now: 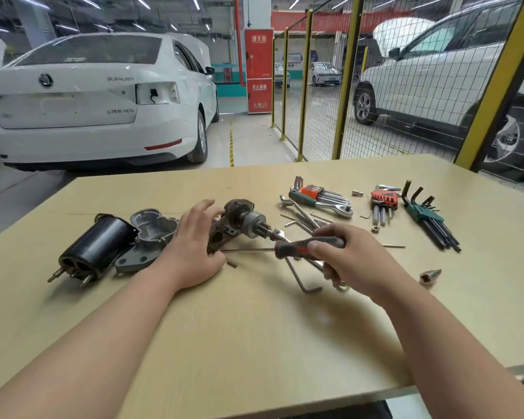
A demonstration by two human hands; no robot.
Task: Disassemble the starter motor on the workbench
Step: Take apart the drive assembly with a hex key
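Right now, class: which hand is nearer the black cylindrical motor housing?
Left. The left hand holds the grey pinion assembly right of the black cylindrical motor housing; the right hand grips a red-black screwdriver farther right.

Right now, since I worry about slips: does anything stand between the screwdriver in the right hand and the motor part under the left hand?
Nothing visible does. The shaft of the screwdriver runs free to the motor part, tip beside the left hand. Loose hex keys lie beyond the right hand.
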